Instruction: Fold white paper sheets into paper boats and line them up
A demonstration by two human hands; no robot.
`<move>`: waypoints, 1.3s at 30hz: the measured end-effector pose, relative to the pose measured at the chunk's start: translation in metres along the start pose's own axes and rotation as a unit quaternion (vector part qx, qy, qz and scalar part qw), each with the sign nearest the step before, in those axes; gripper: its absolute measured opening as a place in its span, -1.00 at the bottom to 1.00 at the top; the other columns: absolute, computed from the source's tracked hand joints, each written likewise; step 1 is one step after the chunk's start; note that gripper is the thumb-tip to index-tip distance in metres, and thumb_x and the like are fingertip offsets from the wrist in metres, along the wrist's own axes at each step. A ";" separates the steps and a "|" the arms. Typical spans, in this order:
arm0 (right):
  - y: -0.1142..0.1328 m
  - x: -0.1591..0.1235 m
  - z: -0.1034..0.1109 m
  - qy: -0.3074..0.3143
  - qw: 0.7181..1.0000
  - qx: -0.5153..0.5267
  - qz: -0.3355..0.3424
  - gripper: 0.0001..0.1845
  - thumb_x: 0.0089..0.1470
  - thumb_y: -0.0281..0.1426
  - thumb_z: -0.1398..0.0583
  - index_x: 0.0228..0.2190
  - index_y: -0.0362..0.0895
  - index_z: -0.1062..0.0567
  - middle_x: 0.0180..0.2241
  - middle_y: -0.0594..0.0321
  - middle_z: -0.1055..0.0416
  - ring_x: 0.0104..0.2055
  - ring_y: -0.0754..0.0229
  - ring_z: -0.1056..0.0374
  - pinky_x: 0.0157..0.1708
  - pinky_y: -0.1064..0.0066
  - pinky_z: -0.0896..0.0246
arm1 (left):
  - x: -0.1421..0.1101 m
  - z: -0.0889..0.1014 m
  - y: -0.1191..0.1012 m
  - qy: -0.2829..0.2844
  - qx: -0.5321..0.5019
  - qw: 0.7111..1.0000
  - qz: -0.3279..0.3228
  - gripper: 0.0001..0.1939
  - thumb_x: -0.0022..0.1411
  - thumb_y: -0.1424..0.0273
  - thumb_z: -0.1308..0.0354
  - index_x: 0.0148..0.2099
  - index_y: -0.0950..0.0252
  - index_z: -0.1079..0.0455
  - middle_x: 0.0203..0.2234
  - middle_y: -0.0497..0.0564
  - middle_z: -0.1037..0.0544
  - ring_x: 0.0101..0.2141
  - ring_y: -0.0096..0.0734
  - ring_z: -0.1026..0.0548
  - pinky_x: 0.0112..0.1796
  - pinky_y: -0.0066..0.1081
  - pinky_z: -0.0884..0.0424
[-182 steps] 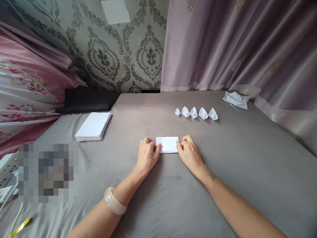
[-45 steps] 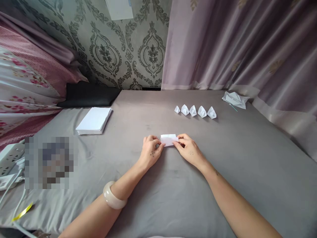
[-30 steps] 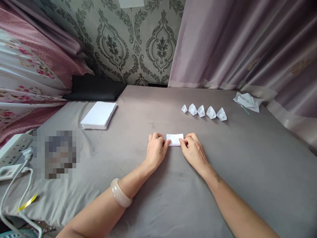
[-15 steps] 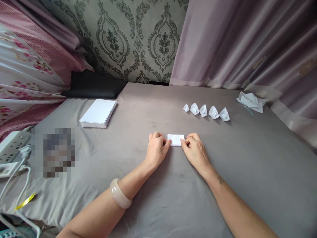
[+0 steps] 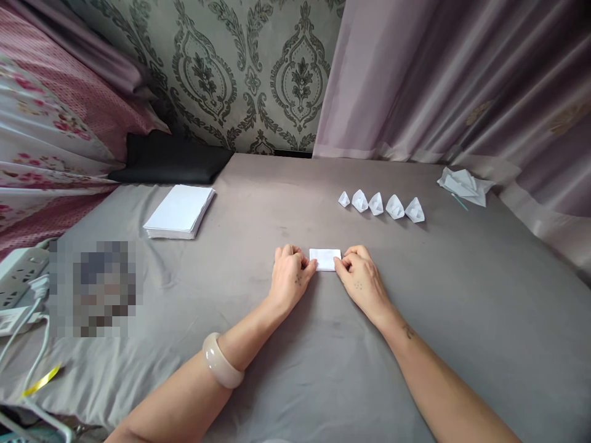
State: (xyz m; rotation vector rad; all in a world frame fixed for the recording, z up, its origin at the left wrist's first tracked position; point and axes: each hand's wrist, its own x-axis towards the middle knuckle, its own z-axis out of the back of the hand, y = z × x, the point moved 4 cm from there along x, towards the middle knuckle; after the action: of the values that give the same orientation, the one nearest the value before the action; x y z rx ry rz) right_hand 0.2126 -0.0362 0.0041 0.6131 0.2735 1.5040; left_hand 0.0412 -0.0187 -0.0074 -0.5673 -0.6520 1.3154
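Observation:
Between my hands, low over the grey cloth, is a small white folded paper (image 5: 325, 259), a flat rectangle wider than it is deep. My left hand (image 5: 292, 275) pinches its left edge between thumb and curled fingers. On the opposite edge, my right hand (image 5: 361, 275) has a like pinch, thumb on the near right corner. The fingertips behind the paper are hidden. Farther back to the right stands a row of several folded paper pieces (image 5: 394, 207), pointed and partly opened, the leftmost one smallest.
A stack of white paper (image 5: 179, 212) lies at the left, near a black folded item (image 5: 170, 159). Loose white papers (image 5: 465, 186) and a thin bluish stick (image 5: 459, 202) are at the far right. A power strip (image 5: 21, 271) with cables and a yellow strip (image 5: 41, 380) occupy the left edge.
The whole view has shifted slightly, so everything sits a little farther left. Both hands keep their pinch on the folded paper, which looks the same.

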 end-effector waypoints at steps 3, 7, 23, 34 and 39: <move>0.001 0.000 0.000 0.004 1.000 0.001 -0.004 -0.67 0.14 -0.30 -0.13 -0.61 -0.12 -0.30 -0.28 0.22 -0.33 -0.53 0.34 -0.19 -0.38 0.37 -0.13 | 0.001 0.000 0.000 0.004 0.001 1.000 -0.006 -0.73 0.23 0.32 -0.12 -0.50 0.30 -0.33 -0.30 0.07 -0.40 -0.20 -0.22 -0.28 -0.23 -0.29 -0.33; 0.001 0.001 0.000 0.016 1.000 0.002 -0.012 -0.67 0.14 -0.30 -0.13 -0.62 -0.11 -0.27 -0.28 0.22 -0.32 -0.51 0.32 -0.20 -0.36 0.37 -0.14 | 0.001 0.001 -0.002 0.002 0.006 1.000 -0.010 -0.74 0.23 0.34 -0.12 -0.50 0.30 -0.33 -0.30 0.08 -0.40 -0.20 -0.21 -0.28 -0.22 -0.28 -0.33; 0.016 -0.005 0.003 -0.026 0.993 -0.058 0.099 -0.83 0.20 -0.48 -0.05 -0.24 -0.16 -0.43 -0.22 0.04 -0.41 -0.19 0.06 -0.36 -0.20 0.26 -0.30 | -0.006 -0.006 -0.037 0.113 0.295 0.912 -0.262 -0.78 0.32 0.57 0.10 -0.19 0.34 -0.38 -0.20 0.14 -0.48 -0.17 -0.20 -0.39 -0.16 -0.27 -0.38; 0.050 -0.049 -0.006 0.098 0.962 -0.071 0.243 -0.43 0.16 -0.55 0.04 0.21 -0.33 -0.22 0.22 -0.05 -0.20 0.30 0.06 -0.07 0.26 0.14 -0.07 | -0.040 0.007 -0.026 0.114 0.288 0.904 -0.294 -0.51 0.15 0.60 0.03 0.15 0.44 -0.29 0.10 0.21 -0.43 0.13 -0.15 -0.36 0.09 -0.25 -0.35; 0.047 -0.051 -0.003 0.087 0.962 -0.127 0.225 -0.47 0.19 -0.48 0.03 0.16 -0.42 -0.29 0.23 -0.15 -0.17 0.29 -0.02 -0.07 0.25 0.14 -0.07 | -0.039 0.010 -0.017 0.113 0.274 0.909 -0.294 -0.47 0.13 0.61 0.05 0.16 0.43 -0.29 0.14 0.17 -0.40 0.13 -0.18 -0.37 0.10 -0.27 -0.35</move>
State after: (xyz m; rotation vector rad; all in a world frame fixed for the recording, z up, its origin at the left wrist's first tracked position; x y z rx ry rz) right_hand 0.1675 -0.0874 0.0167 0.3480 0.0721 1.9993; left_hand 0.0406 -0.0595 0.0071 -0.0396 -0.2047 0.7850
